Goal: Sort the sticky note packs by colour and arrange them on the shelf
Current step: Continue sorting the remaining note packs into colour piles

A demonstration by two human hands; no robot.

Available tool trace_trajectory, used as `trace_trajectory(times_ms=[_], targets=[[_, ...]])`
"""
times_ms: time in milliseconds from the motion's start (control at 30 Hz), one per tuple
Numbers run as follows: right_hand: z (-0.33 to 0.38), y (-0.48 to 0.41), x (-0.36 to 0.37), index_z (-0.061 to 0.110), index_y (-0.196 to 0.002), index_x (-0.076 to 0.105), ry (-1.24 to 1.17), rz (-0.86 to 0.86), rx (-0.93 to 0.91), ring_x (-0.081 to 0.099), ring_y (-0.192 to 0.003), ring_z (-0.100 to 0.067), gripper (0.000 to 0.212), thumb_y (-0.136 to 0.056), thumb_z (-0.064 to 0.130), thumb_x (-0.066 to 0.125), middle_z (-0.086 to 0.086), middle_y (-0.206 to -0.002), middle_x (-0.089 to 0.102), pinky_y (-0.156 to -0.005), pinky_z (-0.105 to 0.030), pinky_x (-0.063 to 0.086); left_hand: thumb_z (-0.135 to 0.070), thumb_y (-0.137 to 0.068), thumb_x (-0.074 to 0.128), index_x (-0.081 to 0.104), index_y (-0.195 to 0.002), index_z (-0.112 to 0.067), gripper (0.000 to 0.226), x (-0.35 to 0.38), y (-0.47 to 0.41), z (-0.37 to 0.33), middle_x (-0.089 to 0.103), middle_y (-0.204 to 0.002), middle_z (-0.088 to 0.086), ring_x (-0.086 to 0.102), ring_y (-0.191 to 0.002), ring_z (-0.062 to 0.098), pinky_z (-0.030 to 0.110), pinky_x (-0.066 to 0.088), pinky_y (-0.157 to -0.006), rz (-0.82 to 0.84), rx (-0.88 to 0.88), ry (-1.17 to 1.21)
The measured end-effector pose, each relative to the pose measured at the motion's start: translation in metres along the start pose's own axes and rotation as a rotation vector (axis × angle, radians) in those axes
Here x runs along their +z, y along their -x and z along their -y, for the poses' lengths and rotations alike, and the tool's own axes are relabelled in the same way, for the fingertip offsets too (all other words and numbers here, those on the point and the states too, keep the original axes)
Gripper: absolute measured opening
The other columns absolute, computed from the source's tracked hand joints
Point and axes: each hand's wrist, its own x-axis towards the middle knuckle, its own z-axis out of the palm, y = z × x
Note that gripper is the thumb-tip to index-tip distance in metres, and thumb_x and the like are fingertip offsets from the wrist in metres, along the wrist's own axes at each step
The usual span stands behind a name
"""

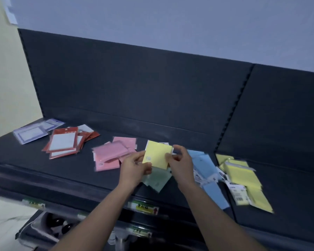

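Note:
Both hands hold one yellow sticky note pack (157, 153) just above the dark shelf (43, 165). My left hand (134, 168) pinches its lower left edge. My right hand (179, 163) pinches its right edge. Under the hands lie pale green packs (158, 180). Sorted heaps lie on the shelf: pink packs (112, 153) to the left, blue packs (207, 171) to the right, and yellow packs (243, 176) at the far right.
Red-framed packs (65, 144) and pale lilac-framed packs (33, 133) lie at the shelf's left end. A dark back panel (134, 84) rises behind. Price labels (145, 208) sit on the shelf's front rail. A lower shelf with goods (58, 225) shows below.

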Motion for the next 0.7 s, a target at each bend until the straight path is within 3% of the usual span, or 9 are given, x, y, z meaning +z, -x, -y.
trace_trajectory(times_ms=[100,233,300,367,433,567,700], targets=[[-0.007,0.003,-0.036,0.027,-0.133,0.048,0.051,-0.015,-0.002,0.060,-0.082,-0.017,0.046,-0.091,0.022,0.065,-0.002,-0.086,0.063,-0.071,-0.032,0.048,0.010,-0.082,0.063,0.069,-0.100,-0.012,0.029,0.032,0.006,0.001,0.070,-0.069,-0.009,0.057,-0.054,0.015,0.028,0.054,-0.056,0.052,0.038,-0.084],[-0.019,0.002,-0.083,0.027,-0.146,0.036,0.113,-0.067,0.031,0.049,-0.069,-0.018,0.058,-0.094,0.020,0.060,-0.004,-0.080,0.052,-0.064,-0.033,0.042,-0.003,-0.080,0.071,0.066,-0.096,-0.026,0.029,0.079,0.018,-0.005,0.067,-0.077,-0.016,0.057,-0.056,-0.005,0.010,0.045,-0.055,0.152,0.176,-0.295],[-0.024,0.001,-0.107,0.026,-0.147,0.035,0.135,-0.103,0.031,0.049,-0.071,-0.018,0.057,-0.095,0.020,0.059,-0.004,-0.081,0.051,-0.064,-0.034,0.042,-0.005,-0.080,0.072,0.064,-0.097,-0.029,0.030,0.103,0.025,-0.006,0.067,-0.080,-0.012,0.059,-0.063,-0.004,0.016,0.049,-0.061,0.206,0.199,-0.352],[-0.029,-0.001,-0.131,0.023,-0.147,0.035,0.157,-0.137,0.023,0.048,-0.069,-0.017,0.057,-0.095,0.021,0.059,-0.003,-0.078,0.049,-0.062,-0.031,0.041,-0.010,-0.081,0.072,0.065,-0.103,-0.026,0.029,0.128,0.030,-0.007,0.067,-0.084,-0.005,0.062,-0.071,0.010,0.031,0.054,-0.068,0.233,0.225,-0.412],[-0.034,-0.004,-0.158,0.021,-0.145,0.037,0.217,-0.159,0.016,0.050,-0.069,-0.017,0.055,-0.094,0.023,0.059,-0.001,-0.077,0.050,-0.064,-0.030,0.041,-0.016,-0.082,0.072,0.063,-0.106,-0.024,0.026,0.156,0.034,-0.005,0.063,-0.083,-0.004,0.058,-0.069,0.015,0.034,0.051,-0.066,0.239,0.255,-0.478],[-0.043,-0.010,-0.209,0.016,-0.130,0.049,0.345,-0.125,0.033,0.059,-0.089,-0.021,0.040,-0.092,0.024,0.060,-0.004,-0.103,0.064,-0.078,-0.031,0.048,-0.023,-0.083,0.071,0.065,-0.110,-0.020,0.028,0.209,0.041,0.000,0.057,-0.077,-0.010,0.051,-0.064,0.005,0.017,0.035,-0.055,0.251,0.280,-0.576],[-0.064,-0.024,-0.244,0.015,-0.122,0.054,0.543,-0.032,0.024,0.059,-0.097,-0.020,0.038,-0.088,0.032,0.062,-0.005,-0.117,0.060,-0.082,-0.035,0.052,-0.025,-0.084,0.070,0.067,-0.104,-0.018,0.021,0.251,0.046,0.006,0.056,-0.070,-0.012,0.050,-0.062,0.003,0.017,0.035,-0.053,0.258,0.271,-0.679]])
